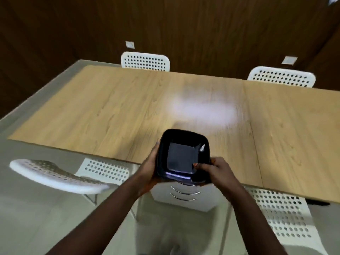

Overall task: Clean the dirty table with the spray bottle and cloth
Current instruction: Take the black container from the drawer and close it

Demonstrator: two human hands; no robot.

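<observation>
A long light-wood table (103,111) stretches across the view. Both my hands hold a black square bowl (181,155) above the table's near edge. My left hand (150,168) grips its left side from below. My right hand (215,169) holds the near right corner, thumb over the rim. The bowl looks empty inside. A pale whitish patch (204,109) lies on the tabletop beyond the bowl; whether it is glare or residue I cannot tell. No spray bottle or cloth is in view.
White perforated chairs stand around the table: two on the far side (145,61) (281,77), one on the near left (60,175), another on the near right (283,216). A white drawer unit (184,197) sits under the table's near edge. Dark wood panelling (165,24) backs the room.
</observation>
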